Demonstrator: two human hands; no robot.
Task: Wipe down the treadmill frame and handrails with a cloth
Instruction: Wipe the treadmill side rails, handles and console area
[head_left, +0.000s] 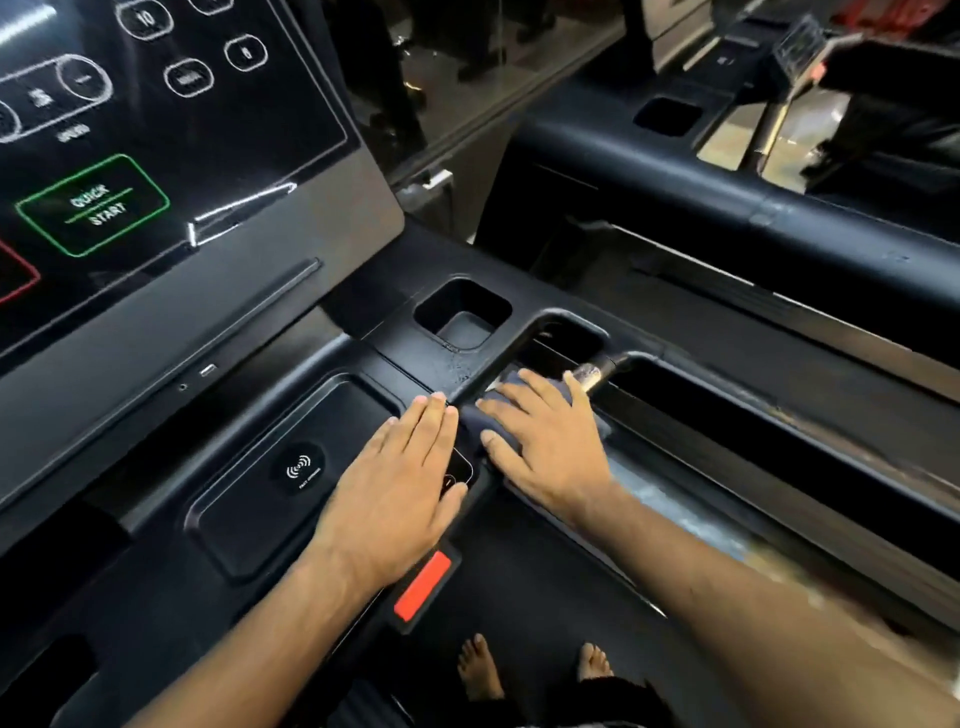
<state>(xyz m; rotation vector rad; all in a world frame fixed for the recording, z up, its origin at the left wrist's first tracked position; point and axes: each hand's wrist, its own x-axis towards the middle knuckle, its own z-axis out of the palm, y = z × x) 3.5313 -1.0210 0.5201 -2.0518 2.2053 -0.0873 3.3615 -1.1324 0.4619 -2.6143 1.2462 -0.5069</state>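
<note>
A dark blue-grey cloth (485, 418) lies on the black treadmill frame (727, 426) where the front handrail loop (511, 345) meets the console deck. My right hand (545, 441) presses flat on the cloth with spread, straight fingers; most of the cloth is hidden under it. My left hand (400, 488) rests flat on the console deck just left of it, fingers together and straight, holding nothing. A silver pulse-grip section (592, 371) of the handrail shows beyond my right fingertips.
The touchscreen console (156, 156) with a green Quick Start button rises at upper left. A wireless charging tray (298, 467), a cup holder recess (462, 319) and a red safety clip (422, 587) sit on the deck. Bare feet (480, 667) stand on the belt. A second treadmill (727, 171) stands at right.
</note>
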